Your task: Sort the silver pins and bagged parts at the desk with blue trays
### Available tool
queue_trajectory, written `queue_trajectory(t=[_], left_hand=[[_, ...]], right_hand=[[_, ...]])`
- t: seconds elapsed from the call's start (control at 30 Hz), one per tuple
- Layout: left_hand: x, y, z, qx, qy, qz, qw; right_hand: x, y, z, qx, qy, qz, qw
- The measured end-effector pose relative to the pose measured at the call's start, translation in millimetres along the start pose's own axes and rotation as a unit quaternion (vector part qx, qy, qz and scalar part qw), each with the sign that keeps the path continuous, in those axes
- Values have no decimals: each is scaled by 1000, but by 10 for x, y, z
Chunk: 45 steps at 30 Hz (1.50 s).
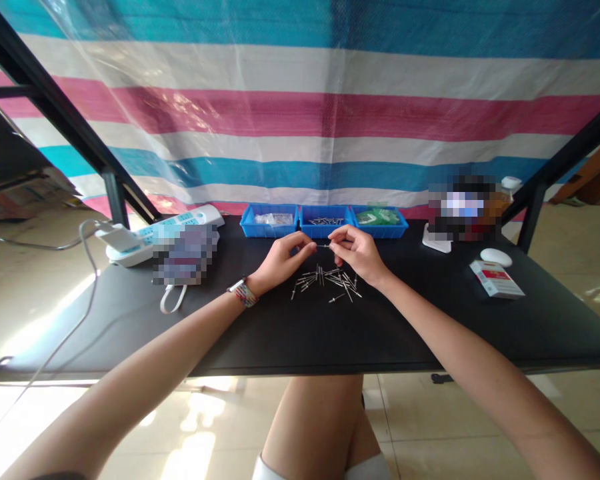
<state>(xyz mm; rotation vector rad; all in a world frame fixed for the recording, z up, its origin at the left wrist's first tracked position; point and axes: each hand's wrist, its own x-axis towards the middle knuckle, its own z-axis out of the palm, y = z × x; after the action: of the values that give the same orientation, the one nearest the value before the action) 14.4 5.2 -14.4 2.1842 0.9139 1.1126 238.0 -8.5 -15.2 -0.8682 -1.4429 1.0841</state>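
Note:
Between my two hands, a thin silvery blind rivet (323, 247) lies level just above the black table (220, 340). My left hand (286, 259) pinches one end with thumb and fingertips. The other end is in the fingertips of my right hand (359, 255). Below them, a loose pile of blind rivets (310, 279) is spread over the tabletop. Behind my hands stand three joined blue bins: the left bin (265, 231) holds clear plastic packets, the middle bin (323, 233) more rivets, and the right bin (387, 232) green packets.
At the left, a white power strip (180, 223) carries a plugged-in charger (117, 237) and a cable. A blurred-out object (187, 257) lies beside it. On the right are a cigarette box (496, 280), a white rounded case (496, 257) and another blurred-out object (463, 210).

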Motion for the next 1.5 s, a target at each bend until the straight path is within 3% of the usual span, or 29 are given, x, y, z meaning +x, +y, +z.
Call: queue_trajectory(t=[0.27,0.5,0.73,0.8,0.9,1.03,1.13,1.23,1.37,1.5], left_hand=[[-12,-8,-11,-6,-9,9,1000],[3,28,-17,7,-23,28,999],[-6,26,-25,29,-23,5,999],[-13,20,-34,32,-31,-9,999],[-18,3,-41,26,-38,-26,999],[-18,-23,-30,35,-62,1,997],[-21,-38,-10,69,-89,28,993],[-26,-62,8,99,-108,46,988],[-20,-123,10,114,-124,46,985],[0,-199,-1,107,-150,61,981]], right_hand=[[13,11,-4,-2,-8,3,1000],[0,-36,-5,32,-35,48,998],[-12,-35,-12,25,-38,21,999],[49,-18,-33,20,-18,4,1000],[206,13,-109,0,61,-17,998],[327,84,-268,-121,115,-14,986],[250,124,-329,-242,93,-56,964],[116,111,-276,-314,24,-93,945],[9,55,-120,-325,-52,-121,936],[-15,47,-44,-320,-73,-141,934]])
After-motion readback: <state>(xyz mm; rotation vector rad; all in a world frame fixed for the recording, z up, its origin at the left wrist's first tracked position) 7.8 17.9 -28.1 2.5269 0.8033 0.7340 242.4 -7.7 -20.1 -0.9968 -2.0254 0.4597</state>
